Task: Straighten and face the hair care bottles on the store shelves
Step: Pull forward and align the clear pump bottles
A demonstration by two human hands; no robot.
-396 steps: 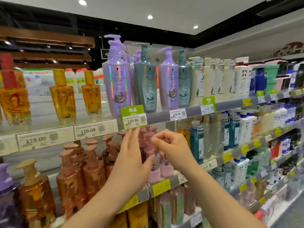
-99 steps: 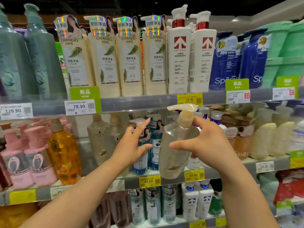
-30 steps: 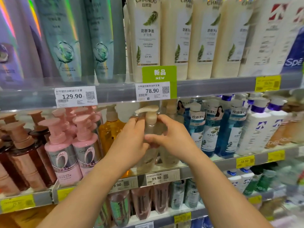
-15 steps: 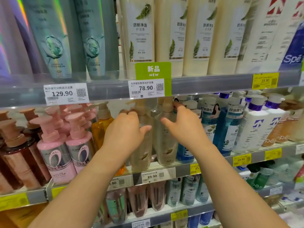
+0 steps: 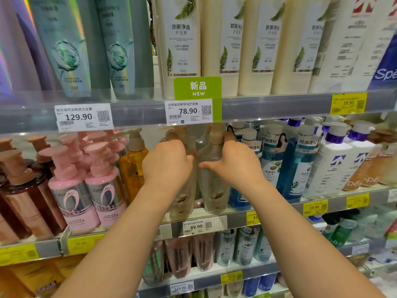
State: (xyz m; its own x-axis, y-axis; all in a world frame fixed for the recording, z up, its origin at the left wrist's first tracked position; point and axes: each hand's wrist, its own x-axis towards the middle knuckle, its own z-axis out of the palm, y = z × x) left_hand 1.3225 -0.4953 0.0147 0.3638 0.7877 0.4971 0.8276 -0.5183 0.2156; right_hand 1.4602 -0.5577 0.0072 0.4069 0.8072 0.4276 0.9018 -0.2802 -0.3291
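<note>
Both hands grip translucent greyish pump bottles standing side by side on the middle shelf (image 5: 236, 220) — the left hand (image 5: 166, 166) curls round the left bottle (image 5: 182, 198), the right hand (image 5: 235, 164) round the right bottle (image 5: 212, 190). Pink pump bottles (image 5: 103, 186) stand left of the left hand.

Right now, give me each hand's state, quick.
Left hand: gripping the left clear pump bottle on the middle shelf.
Right hand: gripping the right clear pump bottle beside it.
</note>
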